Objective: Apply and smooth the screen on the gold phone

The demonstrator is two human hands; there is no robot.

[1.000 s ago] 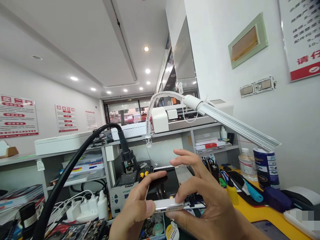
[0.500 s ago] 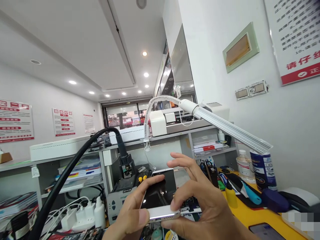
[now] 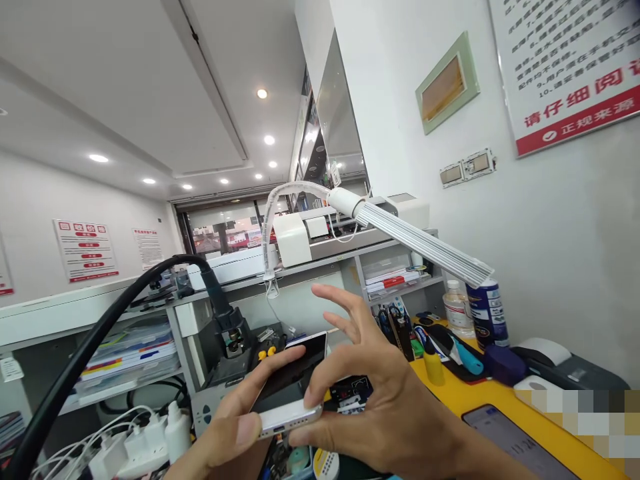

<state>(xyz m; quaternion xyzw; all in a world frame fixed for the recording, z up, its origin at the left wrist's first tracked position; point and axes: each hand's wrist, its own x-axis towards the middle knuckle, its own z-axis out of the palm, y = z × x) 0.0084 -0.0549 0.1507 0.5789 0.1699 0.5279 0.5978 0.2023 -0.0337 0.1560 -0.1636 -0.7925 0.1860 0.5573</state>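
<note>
A white-framed smartphone (image 3: 290,381) with a dark screen is held between both hands, tilted, its bottom edge with the port and speaker holes towards me. My left hand (image 3: 233,417) grips its left side, thumb at the lower left corner and index finger along the screen's upper edge. My right hand (image 3: 370,383) pinches the lower right corner between thumb and index finger, the other fingers raised and spread. Below the phone lie small parts and a round white-and-yellow container (image 3: 326,465), partly covered by my hands.
A black hose (image 3: 115,313) arches over the left side, with a white flexible lamp (image 3: 425,243) across the middle. White plugs (image 3: 143,443) crowd the lower left. On the yellow mat (image 3: 453,400) lie another phone (image 3: 510,440), a bottle (image 3: 457,310) and a blue can (image 3: 487,313).
My view has swung to the right, so the surroundings sit further left. Both hands still hold the phone, which has turned slightly.
</note>
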